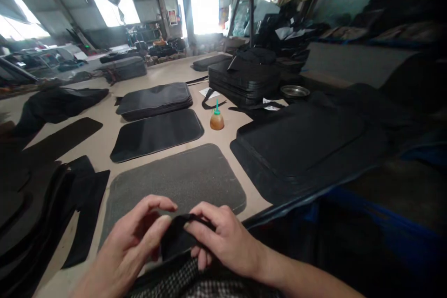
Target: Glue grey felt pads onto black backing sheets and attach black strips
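Note:
My right hand (223,237) pinches a black fabric piece (178,237) between thumb and fingers, low in the view and close to my body. The piece is folded or bent at its top edge, and its lower part is partly hidden. At its left end is my left hand (136,233), with thumb and index finger apart; whether the thumb touches the fabric is unclear. Just beyond both hands a dark grey panel with rounded corners (174,177) lies flat on the table (258,191).
Behind the grey panel lie a black panel (157,135) and a panel stack (155,98). A squeeze bottle with a green nozzle (217,121) stands mid-table. Large black panels (300,139) cover the right side. Black strips (87,205) lie left. A metal dish (295,91) sits farther back.

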Tool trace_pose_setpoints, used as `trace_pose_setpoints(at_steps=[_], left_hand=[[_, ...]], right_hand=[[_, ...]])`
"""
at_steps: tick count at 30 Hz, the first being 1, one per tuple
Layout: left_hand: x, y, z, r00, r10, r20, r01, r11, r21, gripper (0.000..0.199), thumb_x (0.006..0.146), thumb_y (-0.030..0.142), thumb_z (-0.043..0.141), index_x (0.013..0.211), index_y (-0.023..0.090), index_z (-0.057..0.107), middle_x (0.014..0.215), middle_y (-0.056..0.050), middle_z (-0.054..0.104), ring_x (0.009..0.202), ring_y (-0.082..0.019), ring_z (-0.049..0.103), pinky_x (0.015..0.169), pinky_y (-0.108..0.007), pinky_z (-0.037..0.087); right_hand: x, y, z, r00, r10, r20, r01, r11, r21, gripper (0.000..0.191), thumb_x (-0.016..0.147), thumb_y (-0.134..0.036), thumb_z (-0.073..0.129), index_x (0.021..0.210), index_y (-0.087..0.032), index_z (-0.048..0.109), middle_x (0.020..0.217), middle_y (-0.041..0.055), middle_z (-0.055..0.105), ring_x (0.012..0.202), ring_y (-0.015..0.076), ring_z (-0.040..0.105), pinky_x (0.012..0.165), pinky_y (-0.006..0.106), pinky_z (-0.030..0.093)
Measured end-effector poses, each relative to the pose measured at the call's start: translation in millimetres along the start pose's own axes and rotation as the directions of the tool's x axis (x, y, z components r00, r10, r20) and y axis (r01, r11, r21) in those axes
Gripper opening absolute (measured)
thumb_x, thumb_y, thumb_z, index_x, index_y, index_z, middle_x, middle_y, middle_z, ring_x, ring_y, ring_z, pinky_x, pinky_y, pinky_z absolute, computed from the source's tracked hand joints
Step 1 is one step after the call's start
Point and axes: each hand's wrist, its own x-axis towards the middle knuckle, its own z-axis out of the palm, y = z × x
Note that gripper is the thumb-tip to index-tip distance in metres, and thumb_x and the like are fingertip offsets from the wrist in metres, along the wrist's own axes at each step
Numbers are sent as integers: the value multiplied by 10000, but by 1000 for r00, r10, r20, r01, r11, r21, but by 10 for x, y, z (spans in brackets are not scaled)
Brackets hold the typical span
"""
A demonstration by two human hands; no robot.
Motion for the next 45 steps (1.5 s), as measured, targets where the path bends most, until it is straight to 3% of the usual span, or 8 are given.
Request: trace_pose_setpoints(at_steps=[4, 8, 13, 18, 23, 30, 39, 45], left_hand=[[276, -99, 163, 984, -69, 167, 103, 973, -208, 671, 914, 574, 631, 1502, 348, 401, 1331, -121, 594, 730, -143, 585, 689, -307, 554], [542, -140, 380, 983, -117, 141, 132, 986, -101, 922, 718, 358, 881, 1501, 395, 396, 1503, -119, 469, 887, -180, 617, 705, -299, 550], [816, -205, 453, 985, -110, 135, 137, 967, -216, 572, 848, 391, 761, 1361, 284, 531, 1218, -81, 620, 767, -137, 588, 630, -271, 535], [918, -250, 451, 976, -110, 186, 142, 976, -167, 658, 742, 347, 877, 1320, 288, 569, 1263, -72, 630, 925, -172, 626, 727, -261, 538], [1026, -234, 481, 988, -138, 68, 146, 979, -139, 302, 936, 484, 649, 963, 185, 672, 811, -32, 662, 683, -142, 596, 607, -249, 496], [1065, -170, 400, 952, -33, 305, 81, 986, -144, 459, 916, 541, 634, 1248, 225, 604, 963, -50, 655, 819, -175, 590, 676, -269, 504], [1350, -319, 495, 968, -248, 40, 250, 935, -250, 396, 842, 556, 729, 946, 184, 643, 545, 47, 558, 437, -86, 416, 438, -195, 283], [1718, -528, 215, 992, -122, -39, 123, 991, 44, 367, 953, 548, 560, 989, 198, 666, 578, 28, 602, 525, -134, 529, 544, -229, 373]], right_hand=[[33, 278, -163, 985, 140, -103, -121, 977, 175, 405, 998, -588, 529, 976, -184, 522, 641, 2, 675, 479, 145, 652, 410, 182, 464], [31, 435, -262, 966, 239, -95, -209, 944, 254, 415, 1009, -607, 486, 998, -192, 487, 617, -13, 659, 449, 140, 628, 394, 182, 469], [24, 545, -330, 969, 228, -92, -186, 924, 334, 453, 1036, -630, 405, 1040, -184, 482, 667, 2, 679, 479, 132, 641, 442, 198, 517], [27, 607, -382, 957, 267, -111, -202, 892, 405, 425, 1041, -611, 414, 1068, -190, 470, 708, 1, 685, 514, 143, 657, 469, 226, 538], [28, 617, -389, 950, 305, -69, -248, 870, 427, 403, 1034, -595, 426, 1074, -198, 475, 714, 6, 690, 530, 148, 664, 473, 218, 520], [17, 649, -411, 936, 332, -116, -248, 858, 450, 408, 1012, -608, 445, 1076, -207, 476, 720, 0, 686, 538, 158, 662, 487, 243, 528], [-86, 724, -386, 927, 365, -79, -332, 902, 275, 414, 1030, -615, 397, 1119, -226, 509, 747, 16, 700, 585, 182, 686, 480, 241, 498], [-247, 754, -434, 914, 212, -345, -243, 969, -47, 409, 1030, -517, 449, 1332, -246, 502, 924, 59, 700, 838, 226, 716, 673, 304, 567]])
